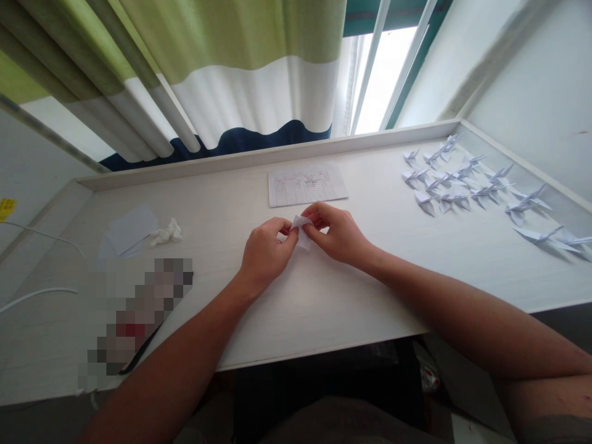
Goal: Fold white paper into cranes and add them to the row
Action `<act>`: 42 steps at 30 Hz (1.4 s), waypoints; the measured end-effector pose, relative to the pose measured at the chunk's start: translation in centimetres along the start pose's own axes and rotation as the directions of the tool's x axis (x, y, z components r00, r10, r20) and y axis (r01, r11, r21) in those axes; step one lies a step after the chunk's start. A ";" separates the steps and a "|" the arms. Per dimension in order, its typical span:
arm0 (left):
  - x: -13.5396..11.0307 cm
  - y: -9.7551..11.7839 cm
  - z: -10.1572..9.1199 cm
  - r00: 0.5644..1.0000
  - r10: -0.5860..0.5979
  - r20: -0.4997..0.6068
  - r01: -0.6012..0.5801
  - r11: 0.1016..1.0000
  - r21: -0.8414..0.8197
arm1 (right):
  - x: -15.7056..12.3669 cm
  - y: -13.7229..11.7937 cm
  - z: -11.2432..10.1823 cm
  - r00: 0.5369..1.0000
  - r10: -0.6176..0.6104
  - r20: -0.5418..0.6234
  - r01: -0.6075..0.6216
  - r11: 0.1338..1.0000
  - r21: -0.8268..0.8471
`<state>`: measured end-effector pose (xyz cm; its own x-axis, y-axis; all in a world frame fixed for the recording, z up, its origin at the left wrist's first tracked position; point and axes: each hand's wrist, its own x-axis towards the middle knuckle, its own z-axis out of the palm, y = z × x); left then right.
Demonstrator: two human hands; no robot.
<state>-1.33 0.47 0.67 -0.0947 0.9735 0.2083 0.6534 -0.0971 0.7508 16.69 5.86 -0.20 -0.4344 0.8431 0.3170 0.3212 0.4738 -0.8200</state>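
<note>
Near the middle of the desk [324, 296], both hands met on a small folded paper [301, 229] — the left hand [266, 250] pinching its left edge, the right hand [335, 233] its upper right. The paper lay between the fingertips, equally close to each, slanting toward the near edge — its folds mostly hidden by fingers, its shape unclear
</note>
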 end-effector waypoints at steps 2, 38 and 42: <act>0.0 -0.2 0.3 1.000 -0.010 0.003 0.010 1.000 -0.022 | 0.0 -0.2 0.0 0.993 0.117 0.030 -0.118 0.992 0.034; 0.8 -0.3 -0.1 0.982 -0.174 0.071 0.185 0.836 -0.516 | 0.2 0.5 0.1 0.996 0.080 0.050 -0.093 0.926 0.366; 0.6 -0.6 -0.7 0.997 0.038 0.067 -0.009 0.924 -0.382 | 0.2 0.3 0.0 0.997 0.073 0.031 -0.079 0.916 0.394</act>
<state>-2.25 0.98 0.78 -0.0194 0.9808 0.1941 0.3178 -0.1780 0.9313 16.72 6.21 -0.35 -0.4357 0.8671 0.2414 -0.0029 0.2669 -0.9637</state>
